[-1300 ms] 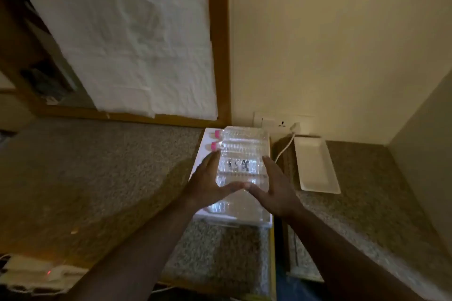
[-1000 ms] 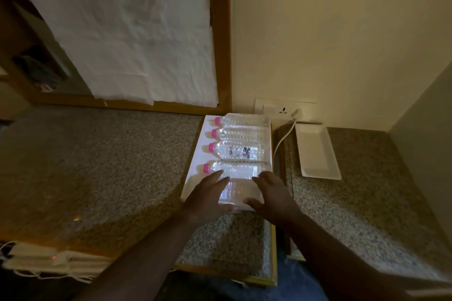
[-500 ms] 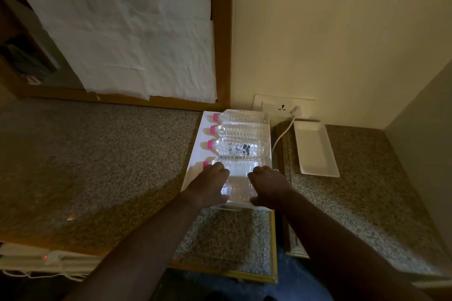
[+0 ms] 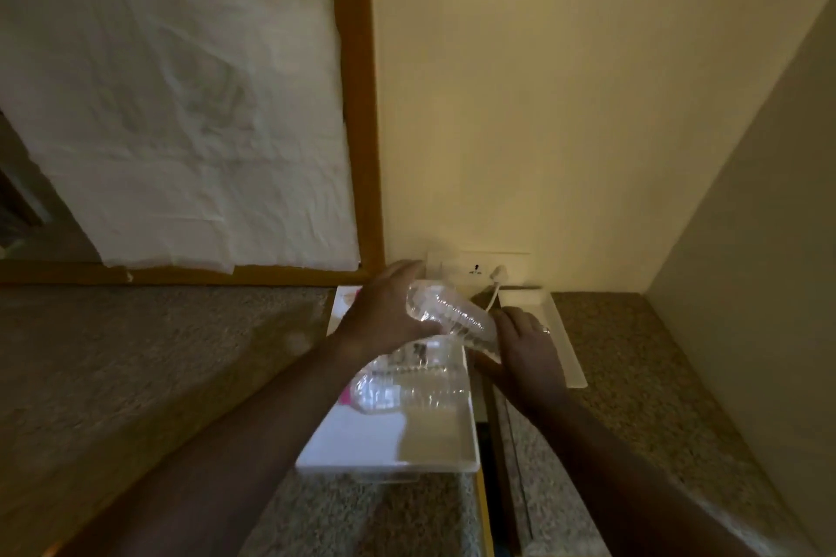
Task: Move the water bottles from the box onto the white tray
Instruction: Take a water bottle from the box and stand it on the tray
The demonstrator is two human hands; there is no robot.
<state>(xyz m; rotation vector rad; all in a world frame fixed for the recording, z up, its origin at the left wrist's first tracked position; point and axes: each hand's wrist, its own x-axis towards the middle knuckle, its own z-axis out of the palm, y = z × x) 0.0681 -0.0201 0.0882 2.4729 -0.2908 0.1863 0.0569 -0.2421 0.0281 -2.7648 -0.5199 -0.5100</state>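
A clear water bottle (image 4: 452, 317) is lifted and tilted above the flat white box (image 4: 362, 439). My left hand (image 4: 389, 312) grips its neck end, hiding the cap. My right hand (image 4: 527, 346) holds its base end, over the gap between the box and the white tray (image 4: 565, 344). More clear bottles with pink caps (image 4: 407, 391) lie on their sides in the box, partly hidden by my left arm. The tray lies to the right on the counter, partly covered by my right hand.
A wall socket (image 4: 477, 269) with a white plug and cable (image 4: 493, 289) sits behind the box and tray. A wood-framed panel covered in white paper (image 4: 190, 104) stands at the left. Granite counter (image 4: 135, 366) spreads left; a wall closes the right side.
Both hands have lifted one bottle out of the box's near end and carried it up and rightward. The near part of the box now shows bare white.
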